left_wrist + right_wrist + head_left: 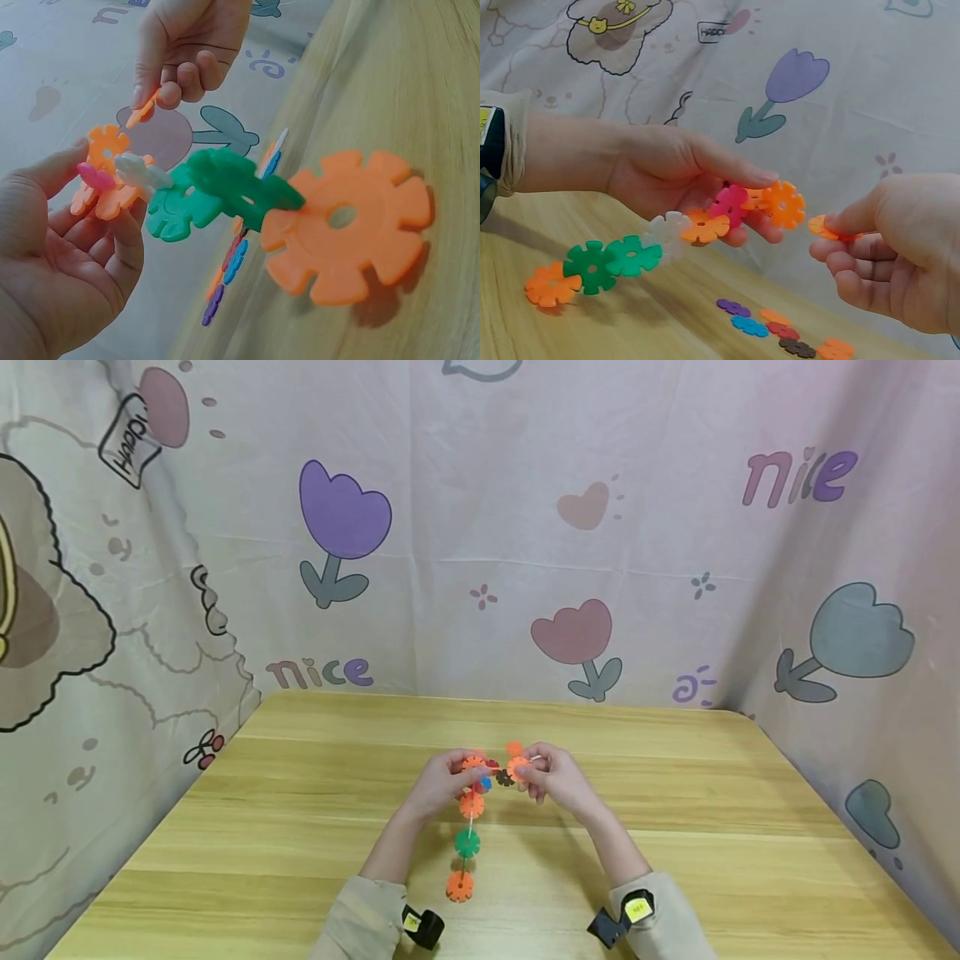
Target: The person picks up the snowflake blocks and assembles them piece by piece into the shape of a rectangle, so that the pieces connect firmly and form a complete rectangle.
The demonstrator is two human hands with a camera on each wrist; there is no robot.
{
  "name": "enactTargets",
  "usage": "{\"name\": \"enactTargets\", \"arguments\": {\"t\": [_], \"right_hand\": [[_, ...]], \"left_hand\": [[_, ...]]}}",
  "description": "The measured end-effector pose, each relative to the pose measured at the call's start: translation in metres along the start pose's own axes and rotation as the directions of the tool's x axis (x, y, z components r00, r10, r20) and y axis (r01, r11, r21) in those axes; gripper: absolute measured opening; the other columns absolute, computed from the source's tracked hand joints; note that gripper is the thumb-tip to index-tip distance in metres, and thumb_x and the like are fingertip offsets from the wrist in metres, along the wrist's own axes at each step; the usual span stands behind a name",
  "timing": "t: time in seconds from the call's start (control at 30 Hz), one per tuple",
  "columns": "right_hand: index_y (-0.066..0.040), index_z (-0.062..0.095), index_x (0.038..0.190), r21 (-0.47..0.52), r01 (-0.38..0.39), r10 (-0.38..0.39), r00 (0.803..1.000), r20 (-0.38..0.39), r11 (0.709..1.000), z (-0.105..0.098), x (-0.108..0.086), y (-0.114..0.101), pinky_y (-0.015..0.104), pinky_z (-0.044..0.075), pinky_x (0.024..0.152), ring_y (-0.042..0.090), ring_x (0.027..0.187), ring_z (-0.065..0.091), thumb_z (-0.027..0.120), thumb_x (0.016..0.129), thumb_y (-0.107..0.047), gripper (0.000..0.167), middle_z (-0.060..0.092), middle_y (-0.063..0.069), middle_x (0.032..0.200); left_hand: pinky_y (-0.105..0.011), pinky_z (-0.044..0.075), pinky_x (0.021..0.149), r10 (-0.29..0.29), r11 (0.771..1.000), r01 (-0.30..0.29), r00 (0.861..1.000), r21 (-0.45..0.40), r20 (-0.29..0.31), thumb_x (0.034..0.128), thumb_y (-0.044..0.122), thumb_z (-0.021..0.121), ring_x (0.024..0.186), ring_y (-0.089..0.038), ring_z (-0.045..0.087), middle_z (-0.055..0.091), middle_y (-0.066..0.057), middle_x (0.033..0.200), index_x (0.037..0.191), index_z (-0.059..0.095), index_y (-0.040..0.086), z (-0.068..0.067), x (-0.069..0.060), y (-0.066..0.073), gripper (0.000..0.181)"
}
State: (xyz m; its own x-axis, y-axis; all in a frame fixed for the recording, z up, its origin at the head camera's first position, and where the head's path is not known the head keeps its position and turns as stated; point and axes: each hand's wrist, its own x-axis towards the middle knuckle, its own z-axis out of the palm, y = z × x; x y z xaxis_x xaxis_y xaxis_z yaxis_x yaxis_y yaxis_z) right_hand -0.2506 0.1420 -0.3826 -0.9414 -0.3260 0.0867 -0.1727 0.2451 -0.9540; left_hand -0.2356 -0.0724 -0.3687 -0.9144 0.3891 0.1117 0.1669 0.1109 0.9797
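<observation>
My left hand [442, 783] holds the upper end of a chain of interlocking plastic snowflake discs [634, 256]. Orange, pink, white and green discs are slotted edge to edge in it. The chain slants down toward me, ending in an orange disc [349, 225] close to the left wrist camera. With thumb and fingers, my right hand [561, 783] pinches a single orange snowflake disc [821, 226]. That disc is just apart from the orange disc [784, 204] at the chain's held end. Fingers partly cover the pieces in both hands.
Loose snowflake discs lie on the wooden table [300, 810] beyond the hands, among them a purple one [733, 307], a blue one [750, 325], a red one [783, 330] and a dark brown one [797, 348]. A patterned curtain [465, 635] hangs behind the table.
</observation>
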Motion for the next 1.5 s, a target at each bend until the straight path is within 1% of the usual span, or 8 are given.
{"name": "enactTargets", "arguments": {"t": [0.2,0.4,0.53,0.73,0.9,1.13,1.33,1.5], "right_hand": [[0.005,0.052,0.103,-0.005,-0.001,0.001,1.0,-0.005,1.0,0.005,0.0,-0.002,0.023,0.044,0.047,0.014,0.053,0.05,0.059,0.091,-0.01,0.021,0.06,0.01,0.067],[0.007,0.053,0.107,-0.01,-0.001,0.001,1.0,-0.008,1.0,0.007,-0.002,-0.007,0.025,0.045,0.047,0.015,0.053,0.049,0.058,0.091,-0.006,0.021,0.06,0.022,0.071],[0.009,0.052,0.107,-0.034,0.011,-0.011,1.0,-0.007,0.999,0.009,-0.008,-0.02,0.026,0.045,0.048,0.015,0.053,0.049,0.056,0.091,-0.003,0.02,0.058,0.027,0.072],[0.011,0.052,0.105,-0.024,0.014,-0.014,1.0,-0.009,1.0,0.012,-0.016,-0.035,0.024,0.044,0.047,0.014,0.052,0.048,0.055,0.091,-0.001,0.019,0.057,0.02,0.068],[0.01,0.052,0.104,0.009,0.012,-0.012,1.0,-0.008,1.0,0.011,-0.014,-0.03,0.024,0.044,0.047,0.014,0.052,0.048,0.054,0.091,-0.002,0.018,0.055,0.008,0.065],[0.008,0.053,0.105,0.063,0.015,-0.015,1.0,-0.012,0.998,0.009,-0.001,-0.003,0.023,0.043,0.046,0.013,0.051,0.048,0.056,0.091,-0.004,0.018,0.056,0.005,0.064],[0.005,0.054,0.106,0.035,0.027,-0.026,1.0,-0.015,0.999,0.011,-0.001,0.002,0.023,0.044,0.046,0.013,0.051,0.049,0.058,0.091,-0.009,0.021,0.057,0.005,0.065],[0.006,0.053,0.106,0.002,0.037,-0.037,0.999,-0.02,0.999,0.013,-0.001,-0.002,0.025,0.044,0.046,0.014,0.051,0.048,0.058,0.091,-0.007,0.02,0.058,0.008,0.066]], "left_hand": [[-0.023,0.044,0.056,0.002,1.0,-0.002,1.0,-0.011,0.012,0.0917,0.01,0.058,0.067,-0.012,0.055,0.061,-0.008,0.076,0.106,0.058,-0.01,0.0,0.001,-0.001,0.025],[-0.023,0.045,0.055,-0.002,1.0,0.002,1.0,-0.021,0.022,0.0912,0.011,0.059,0.067,-0.013,0.055,0.06,-0.007,0.075,0.106,0.058,-0.01,0.0,0.001,-0.001,0.025],[-0.024,0.045,0.055,0.001,1.0,0.0,1.0,-0.012,0.027,0.0909,0.01,0.059,0.067,-0.013,0.055,0.06,-0.008,0.075,0.105,0.058,-0.009,0.0,0.0,-0.001,0.024],[-0.023,0.044,0.055,0.028,1.0,-0.029,0.998,0.006,0.05,0.0913,0.009,0.058,0.067,-0.014,0.054,0.06,-0.013,0.076,0.107,0.058,-0.01,0.0,-0.001,0.002,0.025],[-0.024,0.044,0.055,0.037,0.999,-0.037,0.998,0.008,0.054,0.0919,0.009,0.057,0.068,-0.014,0.055,0.06,-0.02,0.08,0.108,0.058,-0.01,0.001,-0.002,0.002,0.025],[-0.022,0.043,0.052,0.051,0.999,-0.051,0.996,0.006,0.068,0.0923,0.008,0.056,0.066,-0.014,0.054,0.059,-0.02,0.079,0.111,0.057,-0.012,0.0,-0.001,0.0,0.027],[-0.022,0.042,0.052,0.026,1.0,-0.027,0.997,0.01,0.078,0.0922,0.01,0.057,0.063,-0.014,0.052,0.06,-0.021,0.079,0.11,0.058,-0.01,0.0,-0.001,-0.001,0.026],[-0.022,0.043,0.054,0.023,1.0,-0.023,0.997,0.001,0.074,0.0923,0.01,0.056,0.068,-0.017,0.056,0.06,-0.027,0.084,0.11,0.058,-0.009,0.0,0.0,-0.002,0.026]]}}
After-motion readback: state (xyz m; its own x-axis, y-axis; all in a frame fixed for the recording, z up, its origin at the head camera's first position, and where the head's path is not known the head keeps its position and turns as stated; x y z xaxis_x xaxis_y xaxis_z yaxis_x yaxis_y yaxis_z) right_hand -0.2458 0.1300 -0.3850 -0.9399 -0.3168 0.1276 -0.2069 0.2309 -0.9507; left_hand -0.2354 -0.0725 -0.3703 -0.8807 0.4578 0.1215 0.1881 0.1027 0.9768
